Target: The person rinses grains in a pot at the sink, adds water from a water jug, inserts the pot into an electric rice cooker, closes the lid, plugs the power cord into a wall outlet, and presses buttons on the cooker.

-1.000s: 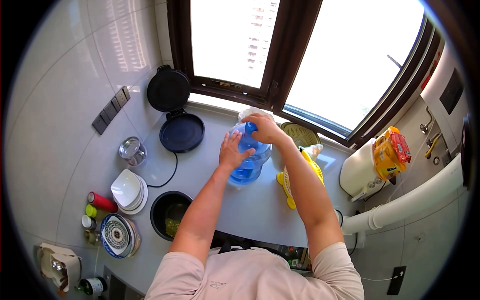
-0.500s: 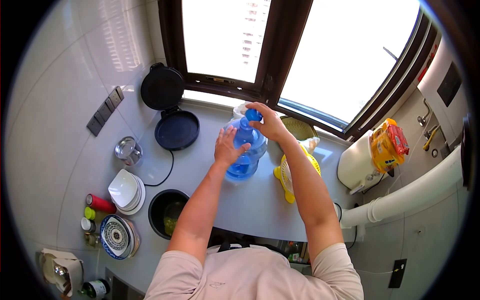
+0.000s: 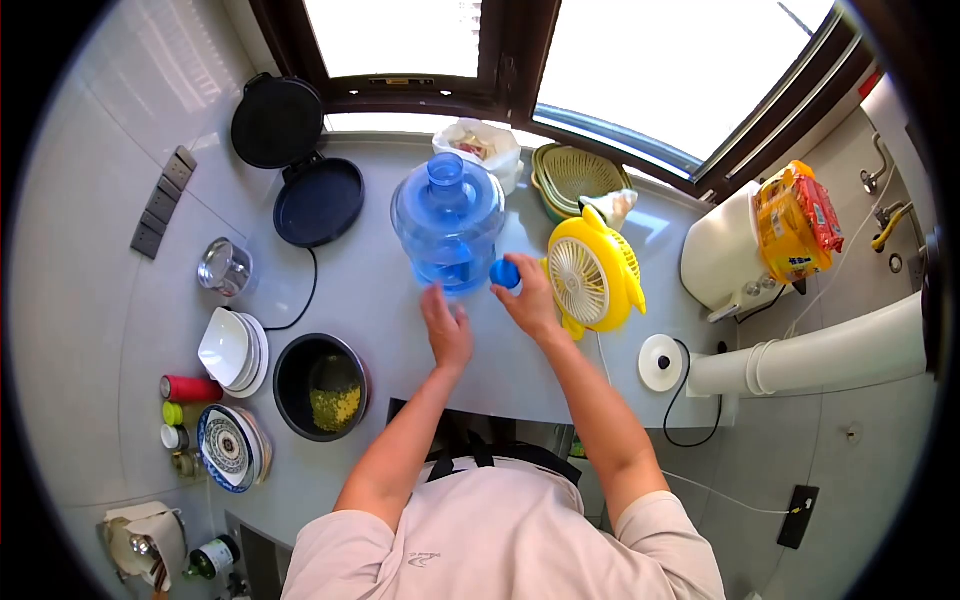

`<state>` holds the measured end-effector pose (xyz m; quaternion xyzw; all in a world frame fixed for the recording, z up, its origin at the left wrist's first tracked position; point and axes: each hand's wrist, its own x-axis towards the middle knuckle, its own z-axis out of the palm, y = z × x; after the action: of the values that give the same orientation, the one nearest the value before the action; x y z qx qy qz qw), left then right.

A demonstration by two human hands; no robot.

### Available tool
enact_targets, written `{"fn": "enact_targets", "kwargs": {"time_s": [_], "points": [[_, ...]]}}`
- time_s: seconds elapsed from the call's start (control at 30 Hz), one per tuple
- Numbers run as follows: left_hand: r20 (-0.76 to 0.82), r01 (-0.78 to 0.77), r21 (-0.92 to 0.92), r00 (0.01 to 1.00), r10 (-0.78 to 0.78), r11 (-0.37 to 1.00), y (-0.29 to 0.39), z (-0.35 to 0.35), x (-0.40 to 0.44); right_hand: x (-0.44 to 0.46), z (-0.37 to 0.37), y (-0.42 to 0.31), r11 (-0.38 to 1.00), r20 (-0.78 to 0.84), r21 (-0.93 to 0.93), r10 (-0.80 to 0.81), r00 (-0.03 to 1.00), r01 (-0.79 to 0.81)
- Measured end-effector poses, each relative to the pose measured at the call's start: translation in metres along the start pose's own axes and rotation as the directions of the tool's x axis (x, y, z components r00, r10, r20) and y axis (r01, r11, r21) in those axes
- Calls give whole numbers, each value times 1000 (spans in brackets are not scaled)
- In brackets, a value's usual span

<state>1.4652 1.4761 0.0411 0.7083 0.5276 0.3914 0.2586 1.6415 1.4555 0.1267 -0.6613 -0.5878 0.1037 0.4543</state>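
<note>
A large clear-blue water jug [image 3: 448, 222] stands upright on the grey counter [image 3: 500, 375], its neck uncovered. My right hand [image 3: 530, 300] pinches a small blue bottle cap [image 3: 504, 273] just right of the jug's base. In front of the jug, my left hand [image 3: 446, 328] is slightly blurred, with its fingers apart and nothing in them. To the left sits a black inner pot [image 3: 296, 384] holding yellow and green grains [image 3: 336, 408]. A yellow fan [image 3: 590, 275] stands close beyond my right hand.
An open black electric griddle [image 3: 320, 202] and stacked white bowls [image 3: 232, 350] are at the left. Green baskets [image 3: 580, 175] and a white plastic bag [image 3: 478, 148] line the window. At right are a white lid [image 3: 660, 363], a white appliance [image 3: 715, 250] and a thick white pipe [image 3: 820, 350].
The blue cap has come off the jug's neck and moved down toward me in my right hand. My left hand has let go of the jug and drawn back. The view has shifted.
</note>
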Motion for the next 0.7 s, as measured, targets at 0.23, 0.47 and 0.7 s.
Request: {"fn": "enact_targets", "kwargs": {"time_s": [0.23, 0.47, 0.7], "points": [[519, 238, 57, 823, -232, 970, -34, 57, -42, -80, 56, 93, 977, 173, -120, 195, 965, -176], [475, 221, 112, 845, -247, 969, -48, 55, -48, -90, 53, 99, 966, 229, -244, 139, 963, -81], [67, 272, -1, 960, -271, 962, -59, 14, 21, -35, 66, 52, 989, -4, 138, 54, 999, -53]]}}
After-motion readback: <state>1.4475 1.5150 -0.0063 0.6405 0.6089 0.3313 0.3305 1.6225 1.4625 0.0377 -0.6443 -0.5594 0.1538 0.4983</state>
